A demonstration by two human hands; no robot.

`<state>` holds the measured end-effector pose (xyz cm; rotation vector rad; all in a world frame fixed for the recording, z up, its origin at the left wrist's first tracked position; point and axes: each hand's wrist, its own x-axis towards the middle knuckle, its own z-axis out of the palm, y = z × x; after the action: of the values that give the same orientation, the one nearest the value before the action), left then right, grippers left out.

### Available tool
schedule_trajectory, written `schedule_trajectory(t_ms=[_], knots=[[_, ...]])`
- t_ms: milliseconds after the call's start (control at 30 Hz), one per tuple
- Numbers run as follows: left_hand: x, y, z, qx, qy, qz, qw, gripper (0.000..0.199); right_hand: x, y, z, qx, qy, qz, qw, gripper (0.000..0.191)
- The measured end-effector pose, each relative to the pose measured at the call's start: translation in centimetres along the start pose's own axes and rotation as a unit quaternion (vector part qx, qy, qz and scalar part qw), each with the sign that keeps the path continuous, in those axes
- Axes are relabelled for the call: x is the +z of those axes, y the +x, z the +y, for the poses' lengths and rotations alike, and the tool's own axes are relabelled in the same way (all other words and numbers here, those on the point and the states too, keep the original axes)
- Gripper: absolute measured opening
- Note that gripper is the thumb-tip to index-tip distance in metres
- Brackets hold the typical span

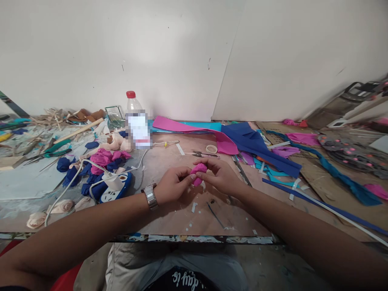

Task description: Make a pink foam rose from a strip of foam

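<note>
A small bright pink crepe-paper flower is pinched between my two hands over the middle of the table. My left hand grips its left side, thumb against the paper. From the right, my right hand presses it with thumb and fingers. Just beyond the hands lie a roll of tape and a pair of small scissors. Behind them, a pink crepe-paper strip stretches across the table beside a dark blue crepe-paper sheet.
A white power strip with blue edges and its cable stand left of my wrist, beside finished-looking pink flowers and cream roses. A red-capped bottle stands behind a lit phone. Cardboard carries paper scraps at right.
</note>
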<state>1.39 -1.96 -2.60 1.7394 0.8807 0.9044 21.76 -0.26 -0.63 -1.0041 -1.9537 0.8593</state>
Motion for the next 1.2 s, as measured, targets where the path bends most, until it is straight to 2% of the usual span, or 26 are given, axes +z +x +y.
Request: schedule_trajectory(t_ms=[100,233,367,567,800,967,1200], knots=[[-0.18,0.15,0.08,0.005,0.01,0.038,0.999,0.038,0.18,0.08,0.16,0.022,0.039,-0.018,0.999,0.038],[-0.27,0.31,0.22,-0.012,0.008,0.069,0.998,0.034,0.38,0.19,0.14,0.034,0.056,-0.035,0.997,0.032],[-0.29,0.34,0.06,-0.029,0.02,0.066,0.997,0.03,0.36,0.15,0.17,0.058,0.046,-0.009,0.997,0.031],[-0.36,0.28,-0.05,-0.02,0.034,0.049,0.998,0.032,0.4,0.15,0.27,0.041,0.079,-0.032,0.995,0.03],[0.0,0.2,-0.05,-0.033,-0.007,0.032,0.999,0.036,0.26,0.2,0.13,0.025,0.05,-0.014,0.998,0.031],[-0.13,0.28,-0.07,-0.058,-0.049,0.047,0.996,0.035,0.62,0.2,0.12,0.023,0.113,0.007,0.993,0.032],[0.14,0.32,-0.08,-0.042,-0.075,0.043,0.995,0.039,0.5,0.24,0.15,0.02,0.089,0.005,0.996,0.033]])
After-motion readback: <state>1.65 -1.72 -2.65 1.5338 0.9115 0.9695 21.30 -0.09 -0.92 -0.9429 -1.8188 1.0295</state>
